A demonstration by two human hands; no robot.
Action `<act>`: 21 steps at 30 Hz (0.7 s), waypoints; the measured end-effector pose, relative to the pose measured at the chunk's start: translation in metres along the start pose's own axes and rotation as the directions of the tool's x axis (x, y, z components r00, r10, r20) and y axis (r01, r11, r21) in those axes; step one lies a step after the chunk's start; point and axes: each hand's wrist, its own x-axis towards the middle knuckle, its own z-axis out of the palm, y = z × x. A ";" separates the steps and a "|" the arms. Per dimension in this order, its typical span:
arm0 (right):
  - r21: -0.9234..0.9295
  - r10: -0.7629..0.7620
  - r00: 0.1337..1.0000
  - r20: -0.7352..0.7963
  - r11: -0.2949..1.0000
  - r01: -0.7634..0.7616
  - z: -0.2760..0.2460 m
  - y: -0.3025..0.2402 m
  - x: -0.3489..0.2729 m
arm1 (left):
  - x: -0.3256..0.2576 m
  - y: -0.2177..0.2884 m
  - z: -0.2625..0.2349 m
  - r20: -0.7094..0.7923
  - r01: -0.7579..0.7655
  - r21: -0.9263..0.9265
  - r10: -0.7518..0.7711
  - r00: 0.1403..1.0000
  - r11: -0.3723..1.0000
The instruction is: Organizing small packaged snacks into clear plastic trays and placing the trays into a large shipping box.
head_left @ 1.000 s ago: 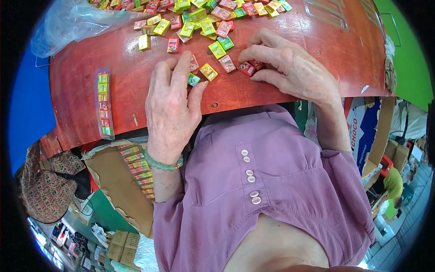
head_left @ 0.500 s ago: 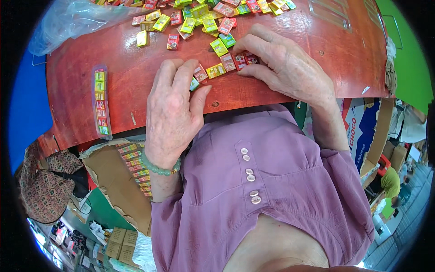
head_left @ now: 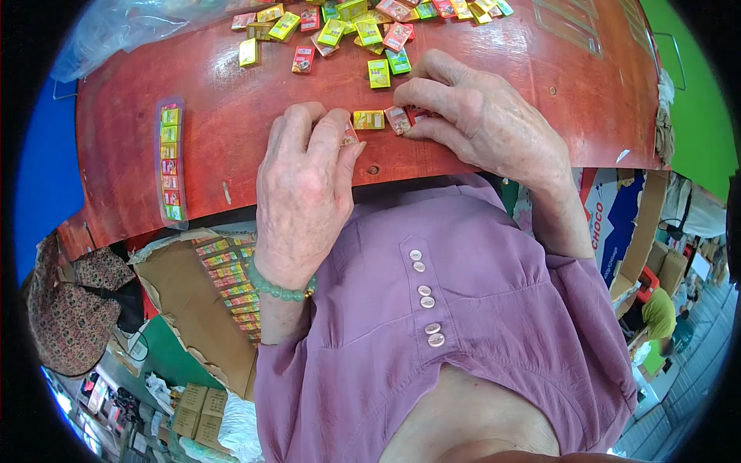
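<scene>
Thumb and fingers of the left hand (head_left: 305,181) look closed about a reddish box (head_left: 349,136), mostly hidden by the fingertips, while the right hand (head_left: 486,116) seems to pinch a red box (head_left: 417,115), with a pink box (head_left: 397,120) jutting past its thumb. For hands placed like this, a low, light pinch should serve best: thumbs against the near sides, fingers against the far ones, nothing pressing down from above, since small cartons would probably tip or dent. Between the hands, a yellow box (head_left: 368,119) lies flat and crosswise on the red tabletop (head_left: 231,100); the pink one beside it sits askew, so squaring that end gently seems wiser than pushing hard. Off to the left, a clear tray (head_left: 159,166) holds a neat column of similar boxes. Farther out, a yellow-green box (head_left: 379,73) and a green box (head_left: 398,61) lie near the right fingers, so the knuckles had better clear them. Beyond are the loose pile (head_left: 351,9) and a plastic bag (head_left: 135,31).
</scene>
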 end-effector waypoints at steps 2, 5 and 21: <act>0.001 -0.054 0.995 -0.085 0.999 0.054 0.003 -0.001 -0.002 | 0.003 0.000 0.001 0.003 -0.014 0.012 0.013 1.000 1.000; -0.047 -0.081 0.990 -0.118 0.996 0.076 0.007 -0.003 -0.002 | 0.002 0.002 0.003 0.000 -0.042 0.026 0.042 0.999 0.999; 0.069 -0.073 0.993 -0.090 0.994 0.079 0.010 0.000 -0.011 | 0.007 -0.014 0.011 -0.157 -0.033 0.129 0.053 0.986 0.991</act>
